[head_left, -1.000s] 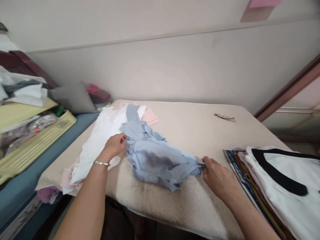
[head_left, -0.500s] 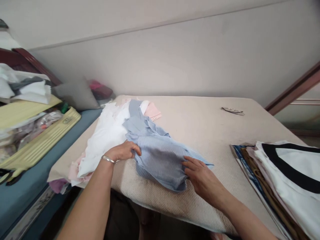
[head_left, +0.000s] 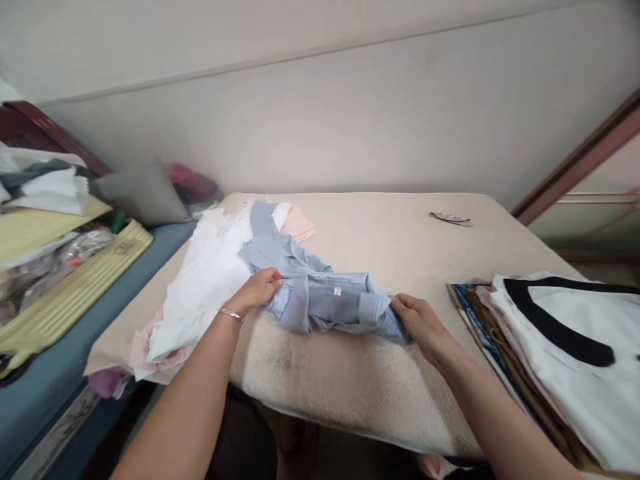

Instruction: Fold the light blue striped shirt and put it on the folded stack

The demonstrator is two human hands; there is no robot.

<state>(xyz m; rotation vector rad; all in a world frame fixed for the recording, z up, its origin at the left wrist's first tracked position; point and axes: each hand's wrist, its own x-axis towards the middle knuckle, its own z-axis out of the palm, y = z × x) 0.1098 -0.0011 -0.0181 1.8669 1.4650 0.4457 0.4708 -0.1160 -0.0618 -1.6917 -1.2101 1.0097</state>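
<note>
A blue striped shirt [head_left: 333, 303] lies bunched on the cloth-covered table, its collar part facing up with a small white label showing inside. My left hand [head_left: 265, 285], with a silver bangle at the wrist, is closed on the shirt's left side. On the opposite side my right hand [head_left: 414, 317] pinches the fabric, and the cloth is stretched between the two. The shirt's far part trails back towards a heap of white clothes [head_left: 200, 267], which lies just left of my left hand.
Folded clothes [head_left: 555, 347] are stacked at the table's right edge. Eyeglasses [head_left: 451, 219] lie at the back right of the beige table cover [head_left: 380, 233]. Pink fabric [head_left: 299, 223] shows behind the shirt. To the left stands a yellow plastic rack [head_left: 100, 267] with bags.
The shirt's near part has been turned up and back, bringing the collar and label into sight. Both hands have closed on its sides, and my right hand has moved outward.
</note>
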